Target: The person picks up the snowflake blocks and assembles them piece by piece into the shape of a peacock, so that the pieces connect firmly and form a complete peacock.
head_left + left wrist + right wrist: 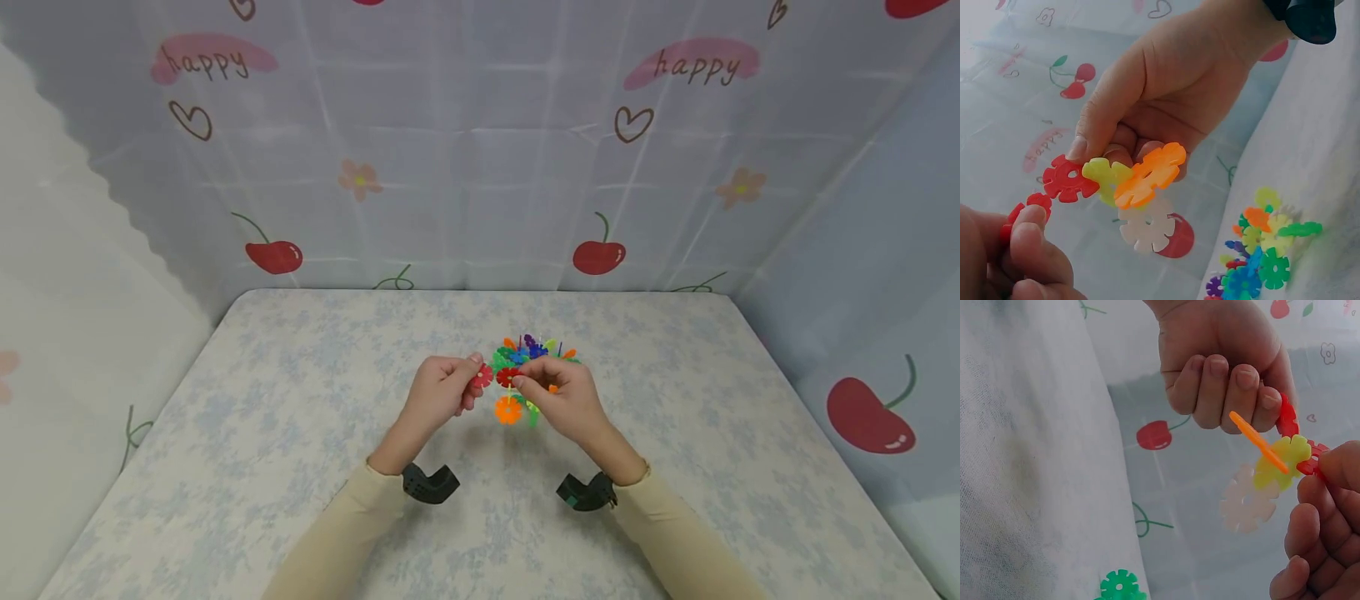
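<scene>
In the head view my left hand [446, 387] pinches a pinkish-red flower-shaped plastic piece [482, 376] between thumb and fingers. Facing it, my right hand [566, 396] pinches another red notched flower piece [507, 377]. In the left wrist view, this second red piece [1069, 178] is slotted to a yellow one [1105, 176], with an orange piece [1150, 175] and a whitish translucent piece [1147, 228] in the same cluster. My left fingers [1038, 247] hold their red piece close beside it. The right wrist view shows the orange piece [1259, 442] edge-on.
A heap of many-coloured flower pieces [532, 350] lies on the table just beyond my hands, partly hidden by the right one. A pale blue-patterned cloth [300, 358] covers the table. Printed curtains [465, 167] rise behind it and at the sides.
</scene>
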Demonstrator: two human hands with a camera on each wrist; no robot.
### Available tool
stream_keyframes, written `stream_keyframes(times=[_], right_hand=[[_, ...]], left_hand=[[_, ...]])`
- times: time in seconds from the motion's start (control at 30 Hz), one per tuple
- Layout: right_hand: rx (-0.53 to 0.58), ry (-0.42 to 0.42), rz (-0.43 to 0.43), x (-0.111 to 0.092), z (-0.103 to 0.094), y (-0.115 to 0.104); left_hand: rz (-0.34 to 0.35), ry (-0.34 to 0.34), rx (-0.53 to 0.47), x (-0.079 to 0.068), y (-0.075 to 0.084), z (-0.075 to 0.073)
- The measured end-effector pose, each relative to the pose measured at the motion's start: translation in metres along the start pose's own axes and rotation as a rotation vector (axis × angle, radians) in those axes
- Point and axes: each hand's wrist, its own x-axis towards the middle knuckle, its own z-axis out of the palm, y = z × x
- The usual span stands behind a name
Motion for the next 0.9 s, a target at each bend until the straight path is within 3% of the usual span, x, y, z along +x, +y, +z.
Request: stream_keyframes(times=[0.17,0.33,0.63,0.73,0.9], right_hand=[[0.003,0.001,-0.035,-0.001,0.001,-0.001],[-0.031,0.019,-0.126,-0.002,0.005,0.003],[-0.121,0.086,-0.299,-0.003,0.012,0.005],[-0.125,0.099,-0.304,-0.003,0.014,0.005],[-0.126,0.078,-0.239,-0.004,0.017,0.004]], left_hand=[[-0.052,-0.013,-0.012,0.001,-0.002,0.003],[-0.124,-0.044,-0.111,0.003,-0.007,0.009],[-0.135,-0.039,-0.214,0.001,-0.012,0.019],[-0.13,-0.039,-0.233,0.001,-0.012,0.02],[-0.156,-0.048,-0.198,0.004,-0.016,0.016]])
